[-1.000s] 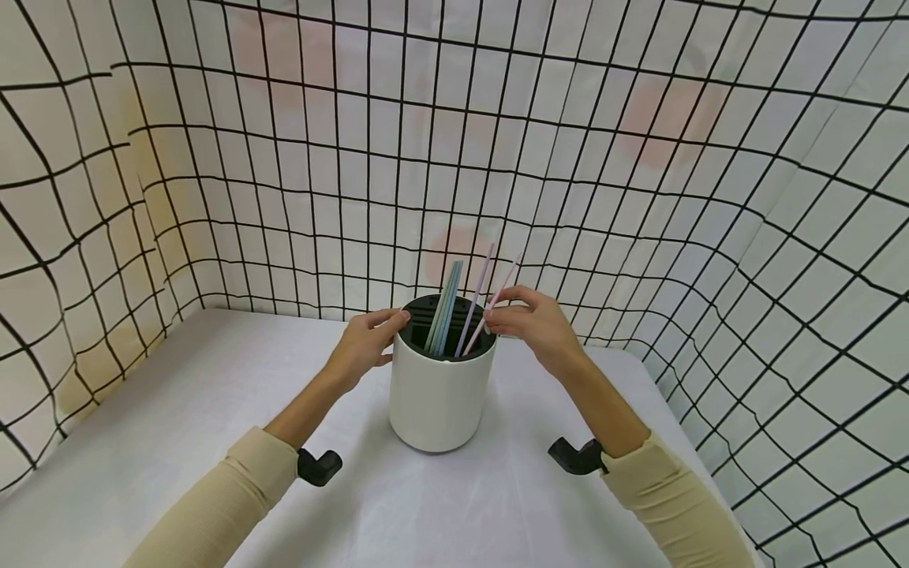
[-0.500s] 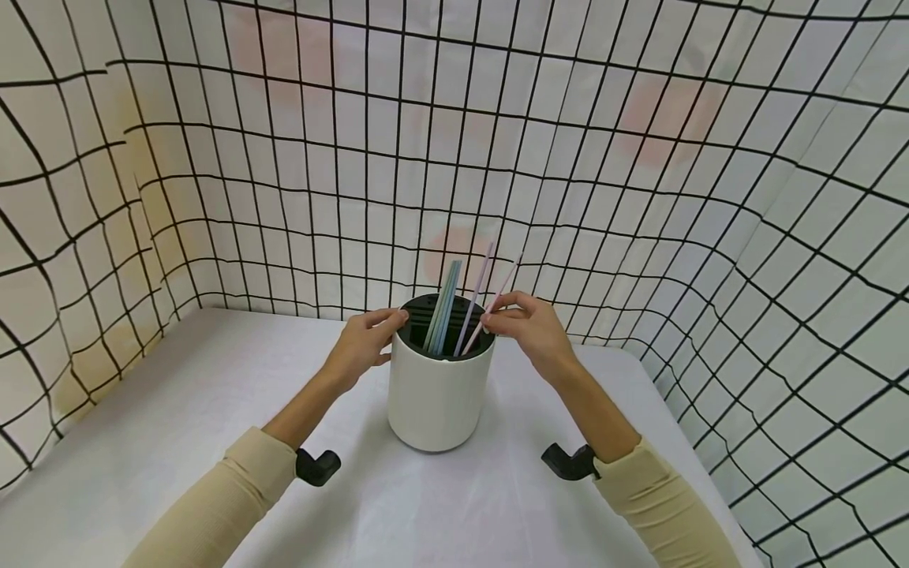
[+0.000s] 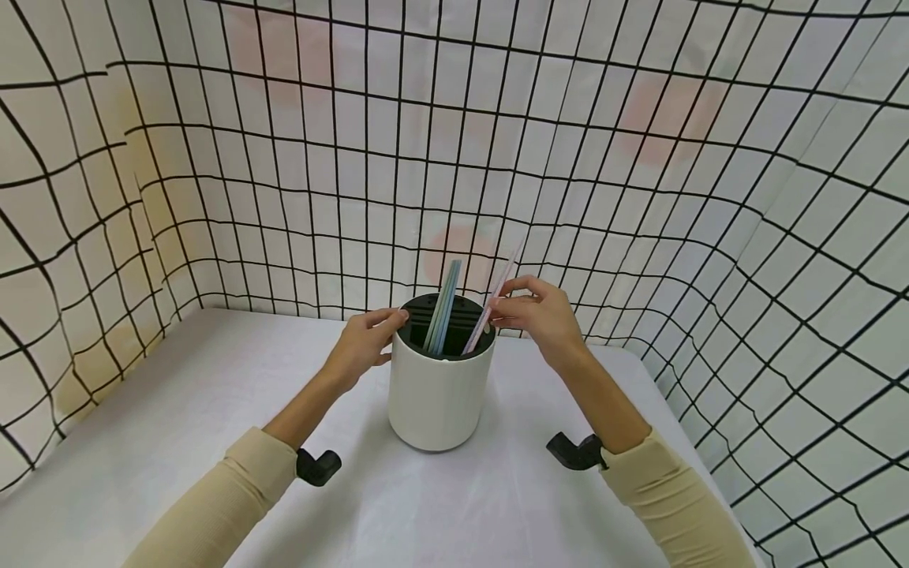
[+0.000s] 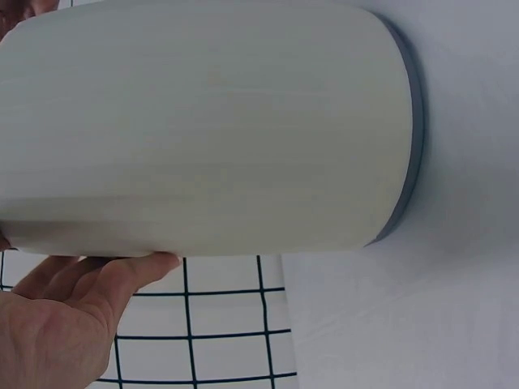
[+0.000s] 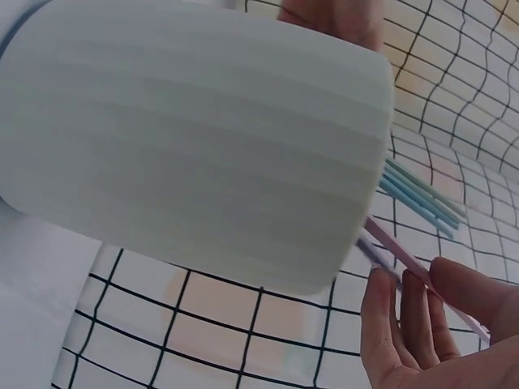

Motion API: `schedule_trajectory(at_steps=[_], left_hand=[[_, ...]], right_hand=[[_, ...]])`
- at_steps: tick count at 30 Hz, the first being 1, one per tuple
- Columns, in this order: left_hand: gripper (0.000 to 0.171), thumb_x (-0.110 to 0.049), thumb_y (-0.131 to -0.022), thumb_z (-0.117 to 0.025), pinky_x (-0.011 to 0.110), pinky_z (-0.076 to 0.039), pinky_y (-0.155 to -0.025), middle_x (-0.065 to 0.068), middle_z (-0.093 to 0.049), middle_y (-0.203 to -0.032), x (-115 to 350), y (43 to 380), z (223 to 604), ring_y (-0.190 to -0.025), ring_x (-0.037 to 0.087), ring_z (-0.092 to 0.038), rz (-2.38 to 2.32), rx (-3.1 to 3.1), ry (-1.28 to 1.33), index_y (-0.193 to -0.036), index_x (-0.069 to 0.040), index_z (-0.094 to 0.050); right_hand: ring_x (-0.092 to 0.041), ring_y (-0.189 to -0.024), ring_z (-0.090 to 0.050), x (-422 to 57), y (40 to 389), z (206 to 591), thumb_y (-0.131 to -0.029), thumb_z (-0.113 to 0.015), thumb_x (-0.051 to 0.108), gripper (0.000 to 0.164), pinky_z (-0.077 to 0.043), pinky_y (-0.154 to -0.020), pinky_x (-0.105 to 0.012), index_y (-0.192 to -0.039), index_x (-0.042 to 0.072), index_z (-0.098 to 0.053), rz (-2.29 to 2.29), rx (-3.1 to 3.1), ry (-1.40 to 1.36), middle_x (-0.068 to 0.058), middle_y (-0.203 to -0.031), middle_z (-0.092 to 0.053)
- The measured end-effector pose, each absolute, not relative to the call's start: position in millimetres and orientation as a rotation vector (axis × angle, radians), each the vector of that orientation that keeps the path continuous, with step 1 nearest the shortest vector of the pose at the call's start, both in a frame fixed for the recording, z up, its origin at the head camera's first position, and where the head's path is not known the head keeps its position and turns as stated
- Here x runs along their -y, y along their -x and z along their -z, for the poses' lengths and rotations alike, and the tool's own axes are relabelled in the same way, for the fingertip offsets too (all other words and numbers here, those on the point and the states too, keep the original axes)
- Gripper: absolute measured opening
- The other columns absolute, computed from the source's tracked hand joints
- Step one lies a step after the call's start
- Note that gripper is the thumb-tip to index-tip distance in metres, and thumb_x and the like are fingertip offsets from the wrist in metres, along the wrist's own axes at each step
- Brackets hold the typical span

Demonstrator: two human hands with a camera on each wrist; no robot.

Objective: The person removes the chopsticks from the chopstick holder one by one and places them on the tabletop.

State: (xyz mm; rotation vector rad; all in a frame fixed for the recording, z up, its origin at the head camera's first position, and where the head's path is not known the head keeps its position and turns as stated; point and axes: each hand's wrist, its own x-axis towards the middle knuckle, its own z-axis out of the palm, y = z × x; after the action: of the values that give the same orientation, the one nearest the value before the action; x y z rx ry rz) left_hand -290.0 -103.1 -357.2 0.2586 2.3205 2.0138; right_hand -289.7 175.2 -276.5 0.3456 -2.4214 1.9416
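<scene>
A white cylindrical holder [image 3: 440, 402] with a dark slotted top [image 3: 426, 308] stands upright on the table. My left hand [image 3: 365, 347] grips its left side, the thumb at the rim and the other fingers against the wall. At the right rim, my right hand [image 3: 536, 315] pinches a thin pink stick [image 5: 395, 243] between thumb and fingers. A lilac stick [image 5: 373, 251] runs close beside the pink one and passes behind the fingertips. Several blue and green sticks [image 3: 443, 312] lean together in the middle of the holder, their lower ends hidden inside.
A white cloth covers the table [image 3: 213, 379]. Black grid panels [image 3: 355, 158] backed with pale sheeting rise behind it and on both sides. A black mount [image 3: 318, 467] sits at the left cuff, another mount [image 3: 575, 451] at the right.
The lilac stick, which leaned apart from the pink one, now lies alongside it at my right hand. That hand has shifted slightly right and up. My left hand stays on the holder.
</scene>
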Motion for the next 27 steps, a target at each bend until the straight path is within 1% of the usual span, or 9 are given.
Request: schedule_trajectory(at_steps=[6,9,13,16,19,23,27], left_hand=[[0.059,-0.046,-0.104,-0.056,0.051,-0.051,-0.105,0.011,-0.050,-0.154,103,290,358,-0.145,0.034,-0.044,-2.015,-2.316,-0.251,-0.149,-0.009,-0.051],[0.059,-0.046,-0.103,-0.057,0.052,-0.050,-0.106,0.011,-0.050,-0.154,103,290,358,-0.145,0.034,-0.043,-2.019,-2.309,-0.249,-0.149,-0.009,-0.051],[0.059,-0.046,-0.104,-0.056,0.052,-0.050,-0.106,0.011,-0.050,-0.154,103,290,358,-0.145,0.034,-0.043,-2.021,-2.310,-0.258,-0.149,-0.008,-0.051],[0.060,-0.046,-0.104,-0.056,0.052,-0.050,-0.105,0.011,-0.050,-0.154,103,290,358,-0.145,0.034,-0.044,-2.017,-2.318,-0.263,-0.149,-0.008,-0.050],[0.059,-0.047,-0.104,-0.056,0.051,-0.051,-0.105,0.010,-0.050,-0.154,103,290,357,-0.145,0.034,-0.044,-2.016,-2.322,-0.260,-0.149,-0.009,-0.051],[0.058,-0.046,-0.104,-0.056,0.050,-0.052,-0.105,0.010,-0.051,-0.154,103,290,357,-0.144,0.033,-0.045,-2.019,-2.325,-0.261,-0.149,-0.010,-0.051],[0.057,-0.046,-0.104,-0.056,0.050,-0.052,-0.105,0.009,-0.051,-0.153,103,290,357,-0.144,0.033,-0.045,-2.022,-2.325,-0.256,-0.149,-0.011,-0.052]], right_hand=[[-0.023,-0.094,-0.075,-185,287,260,-0.095,-0.074,0.017,0.032,-0.062,-0.090,-0.031,-0.119,0.001,-0.060,-1.938,2.370,-0.343,-0.013,-0.105,-0.075],[-0.020,-0.091,-0.075,-190,284,249,-0.094,-0.075,0.018,0.036,-0.062,-0.089,-0.030,-0.121,-0.001,-0.059,-1.944,2.322,-0.346,-0.012,-0.102,-0.074],[-0.022,-0.091,-0.075,-198,282,231,-0.092,-0.077,0.019,0.040,-0.062,-0.088,-0.031,-0.122,-0.001,-0.060,-1.969,2.221,-0.337,-0.011,-0.099,-0.073],[-0.023,-0.091,-0.075,-205,280,217,-0.090,-0.080,0.019,0.039,-0.062,-0.088,-0.031,-0.119,0.001,-0.061,-1.988,2.155,-0.313,-0.010,-0.099,-0.073],[-0.023,-0.089,-0.075,-213,278,207,-0.088,-0.081,0.017,0.039,-0.062,-0.089,-0.032,-0.117,0.000,-0.061,-2.009,2.098,-0.303,-0.010,-0.097,-0.073],[-0.022,-0.086,-0.076,-227,278,203,-0.087,-0.082,0.014,0.038,-0.062,-0.088,-0.032,-0.116,-0.001,-0.061,-2.031,2.063,-0.272,-0.009,-0.094,-0.074],[-0.017,-0.084,-0.075,-242,281,210,-0.090,-0.079,0.015,0.039,-0.063,-0.086,-0.030,-0.120,-0.001,-0.060,-2.013,2.102,-0.209,-0.003,-0.095,-0.073]])
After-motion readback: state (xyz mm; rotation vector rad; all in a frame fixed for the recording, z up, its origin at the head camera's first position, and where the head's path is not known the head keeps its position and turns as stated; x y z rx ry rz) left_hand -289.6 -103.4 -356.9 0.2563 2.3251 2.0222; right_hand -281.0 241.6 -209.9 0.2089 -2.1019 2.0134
